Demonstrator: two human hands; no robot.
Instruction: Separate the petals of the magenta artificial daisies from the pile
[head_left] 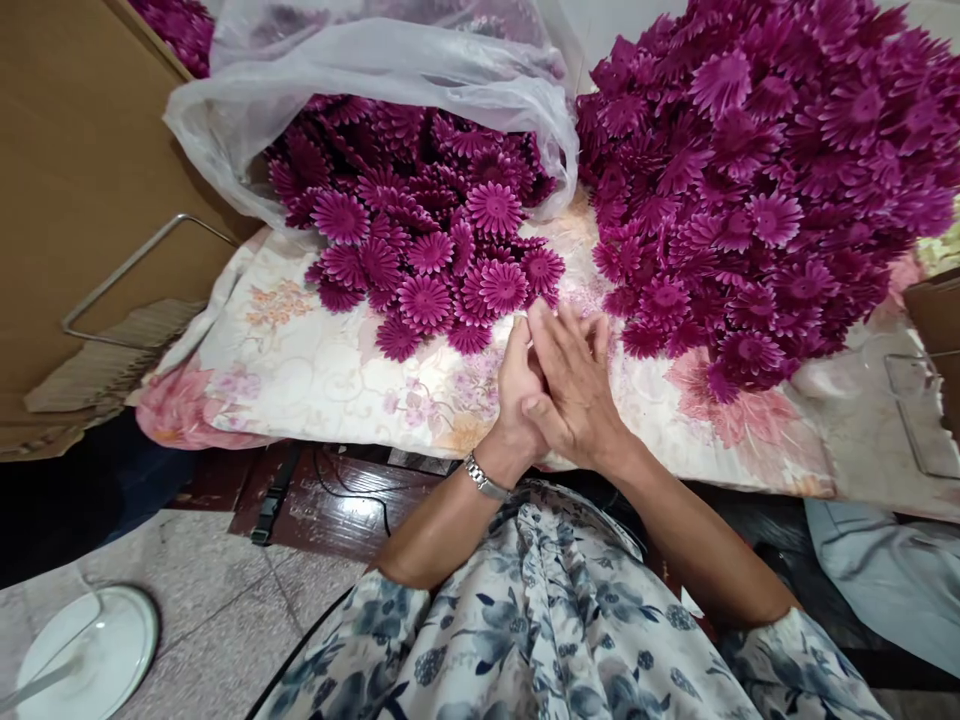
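My right hand (574, 385) lies over my left hand (517, 385), both pressed together above a floral cloth (315, 365). The left wrist wears a metal watch (486, 480). What the hands hold, if anything, is hidden between them. Just beyond the fingertips lie magenta artificial flower heads (427, 270), spilling from a clear plastic bag (390, 60). A second, larger heap of the same flowers (765, 180) rises to the right, close to my right hand.
A cardboard box wall (75, 150) with a metal wire frame (135, 265) stands at the left. A white plate (86, 655) sits on the tiled floor at lower left. Another cardboard piece (937, 310) is at the right edge.
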